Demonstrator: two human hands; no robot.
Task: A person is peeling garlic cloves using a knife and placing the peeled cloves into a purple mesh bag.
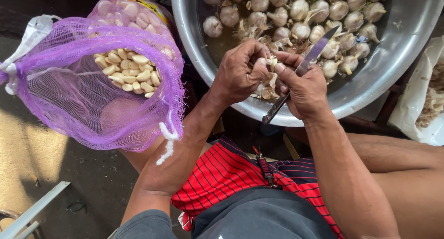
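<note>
My left hand grips a garlic bulb over the near rim of a large steel basin. My right hand holds a small knife with its blade pointing up and away, and its thumb presses on the same bulb. Loose papery skin hangs below the bulb between both hands. The basin holds several whole garlic bulbs soaking in cloudy water.
A purple mesh bag at the left stands open over a container of peeled garlic cloves. A white plastic sheet with garlic skins lies at the right. My lap shows red striped cloth; a concrete floor lies below.
</note>
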